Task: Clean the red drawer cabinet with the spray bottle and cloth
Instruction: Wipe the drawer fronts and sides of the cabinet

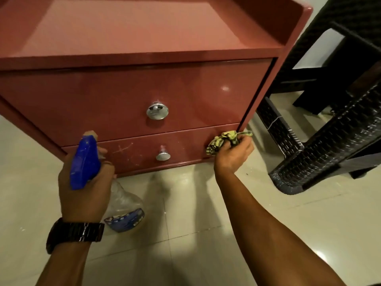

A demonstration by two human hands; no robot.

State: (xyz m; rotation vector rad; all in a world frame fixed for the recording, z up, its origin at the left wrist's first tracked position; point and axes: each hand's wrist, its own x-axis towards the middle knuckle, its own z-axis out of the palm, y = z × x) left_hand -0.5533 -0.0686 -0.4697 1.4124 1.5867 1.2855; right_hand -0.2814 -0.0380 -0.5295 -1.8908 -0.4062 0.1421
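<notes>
Red cabinet on tiled floor, two drawers closed, contents unseen; clear spray bottle, blue head aimed at lower drawer, gripped in left hand; striped cloth bunched in right hand fingers against that drawer's right end.

A pale tiled floor with thin grout lines and small white specks carries everything. The red drawer cabinet stands on it at twelve o'clock. Dark woven furniture rests on the tiles at three o'clock, just beside the cabinet's right side.
</notes>
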